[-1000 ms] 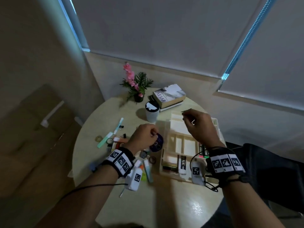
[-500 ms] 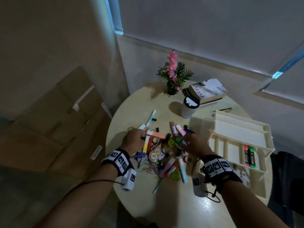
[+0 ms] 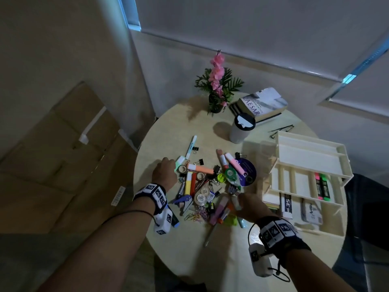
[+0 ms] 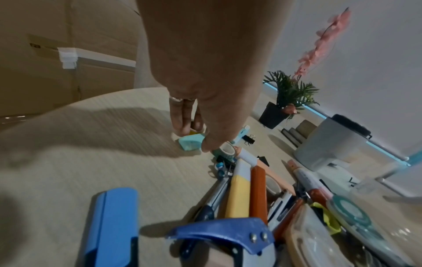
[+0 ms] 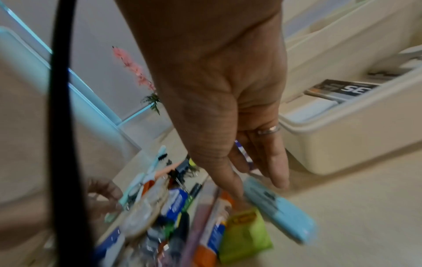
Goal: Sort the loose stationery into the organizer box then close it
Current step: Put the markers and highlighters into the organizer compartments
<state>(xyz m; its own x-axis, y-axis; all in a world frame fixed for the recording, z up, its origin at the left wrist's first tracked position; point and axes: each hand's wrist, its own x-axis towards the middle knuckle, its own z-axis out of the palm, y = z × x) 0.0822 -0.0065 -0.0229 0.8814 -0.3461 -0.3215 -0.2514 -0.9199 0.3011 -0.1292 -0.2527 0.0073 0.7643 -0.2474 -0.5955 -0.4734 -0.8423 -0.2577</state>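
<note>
A: What's the surface like?
B: A round table (image 3: 174, 239) of pale, faintly grained wood, set against a smooth wall with roller blinds.

A: And the stationery?
B: A loose heap (image 3: 207, 186) mid-table: chunky plastic markers, small tape rolls, wiry paper clips, a blue hole punch (image 4: 223, 234).

A: The organizer box?
B: The organizer box (image 3: 305, 186) stands open just right of the heap, cream plastic, slotted, tiered; two highlighters (image 3: 322, 186) lie in one slot.

A: The hands?
B: The left hand (image 3: 165, 172) pinches a mint-green marker (image 4: 190, 142) at the heap's left edge. The right hand (image 3: 248, 204) reaches down with straight, loose fingers (image 5: 274, 162) beside a pale blue marker (image 5: 280, 207).
</note>
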